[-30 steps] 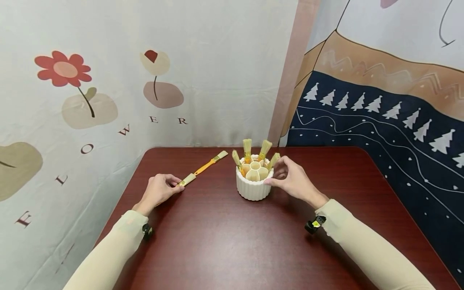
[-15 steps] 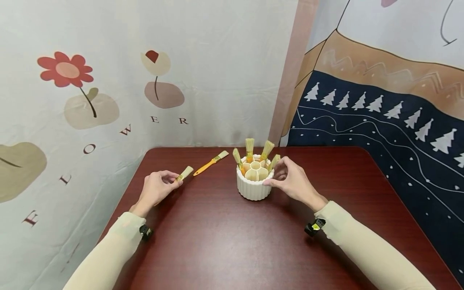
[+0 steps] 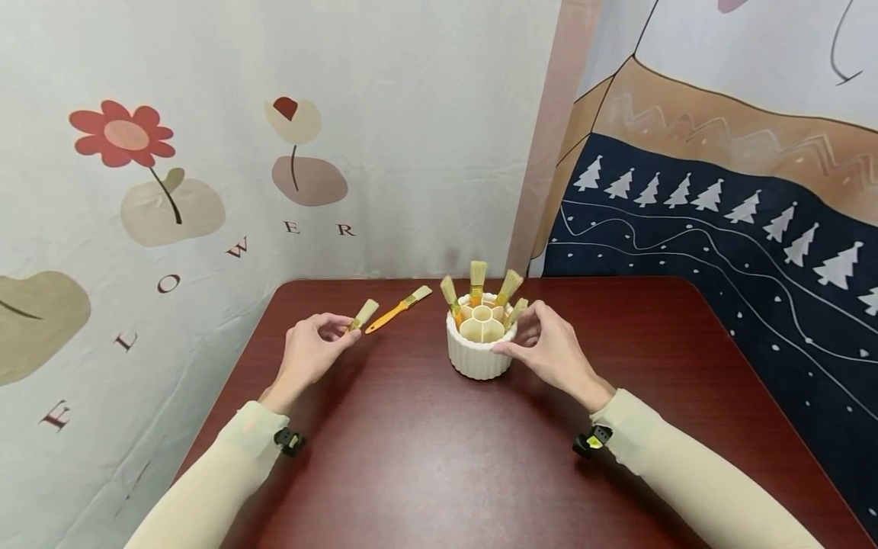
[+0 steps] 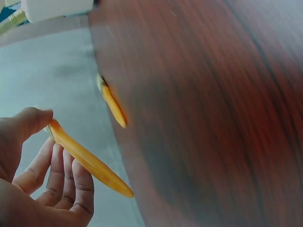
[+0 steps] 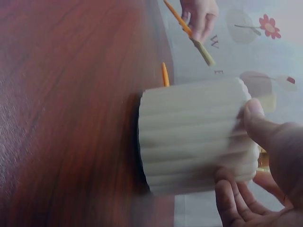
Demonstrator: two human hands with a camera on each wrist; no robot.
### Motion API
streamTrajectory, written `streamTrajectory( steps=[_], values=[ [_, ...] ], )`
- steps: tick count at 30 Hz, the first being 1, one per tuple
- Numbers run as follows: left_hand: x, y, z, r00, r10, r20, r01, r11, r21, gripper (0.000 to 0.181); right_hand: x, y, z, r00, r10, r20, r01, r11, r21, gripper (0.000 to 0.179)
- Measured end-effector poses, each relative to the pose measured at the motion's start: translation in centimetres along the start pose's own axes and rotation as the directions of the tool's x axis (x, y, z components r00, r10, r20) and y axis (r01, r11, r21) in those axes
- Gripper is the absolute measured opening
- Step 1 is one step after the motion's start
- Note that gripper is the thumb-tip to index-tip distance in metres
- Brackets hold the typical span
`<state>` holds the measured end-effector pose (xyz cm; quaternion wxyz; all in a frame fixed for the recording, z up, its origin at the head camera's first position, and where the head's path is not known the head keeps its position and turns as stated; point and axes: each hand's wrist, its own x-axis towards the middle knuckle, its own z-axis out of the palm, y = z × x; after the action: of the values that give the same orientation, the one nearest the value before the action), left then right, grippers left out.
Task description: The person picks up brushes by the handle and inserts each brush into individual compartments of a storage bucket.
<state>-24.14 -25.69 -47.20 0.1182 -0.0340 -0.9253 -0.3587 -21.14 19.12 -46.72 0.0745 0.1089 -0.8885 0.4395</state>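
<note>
My left hand (image 3: 315,349) pinches a paintbrush (image 3: 364,313) near its metal ferrule, between thumb and fingers. Its pale bristles point up and away; the orange handle (image 4: 94,165) slants below the hand in the left wrist view, clear of the table. My right hand (image 3: 557,349) grips the right side of a white ribbed brush holder (image 3: 479,360), thumb at the rim and fingers round its wall (image 5: 196,137). Several brushes (image 3: 477,278) stand in the holder's outer compartments, bristles up, around a round middle one. Another orange-handled paintbrush (image 3: 394,312) lies on the table between left hand and holder.
The dark red-brown table (image 3: 439,457) has rounded far corners. Behind it hangs a pale cloth (image 3: 425,137) with printed flowers and letters. A dark blue cloth (image 3: 686,229) with white trees hangs along the right.
My left hand has lifted its paintbrush off the table, tilted the bristles higher and shifted slightly toward the holder. My right hand stays at the holder, which has turned slightly.
</note>
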Motion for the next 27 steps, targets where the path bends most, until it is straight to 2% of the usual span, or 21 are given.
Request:
streamTrajectory(
  steps=[5, 12, 21, 27],
  values=[
    [-0.1, 1.3, 0.5, 1.000, 0.016, -0.014, -0.016, 0.999, -0.032, 0.026, -0.5, -0.5, 0.5, 1.000, 0.006, -0.020, -0.006, 1.000, -0.014, 0.063],
    [-0.5, 3.1, 1.2, 0.999, 0.050, 0.013, -0.049, 0.993, -0.105, 0.027, -0.9, -0.8, 0.8, 0.999, 0.012, -0.042, -0.013, 1.000, -0.009, 0.061],
    [-1.1, 4.7, 1.6, 0.999, 0.039, 0.037, -0.032, 0.986, -0.163, 0.027, -0.9, -0.4, 0.2, 0.999, -0.050, -0.015, 0.050, 0.998, -0.030, 0.057],
    [-1.2, 5.3, 2.0, 0.997, 0.062, 0.041, -0.053, 0.980, -0.194, 0.027, -0.5, 0.2, -0.9, 0.996, -0.086, 0.022, 0.087, 0.995, -0.057, 0.051]
  ],
)
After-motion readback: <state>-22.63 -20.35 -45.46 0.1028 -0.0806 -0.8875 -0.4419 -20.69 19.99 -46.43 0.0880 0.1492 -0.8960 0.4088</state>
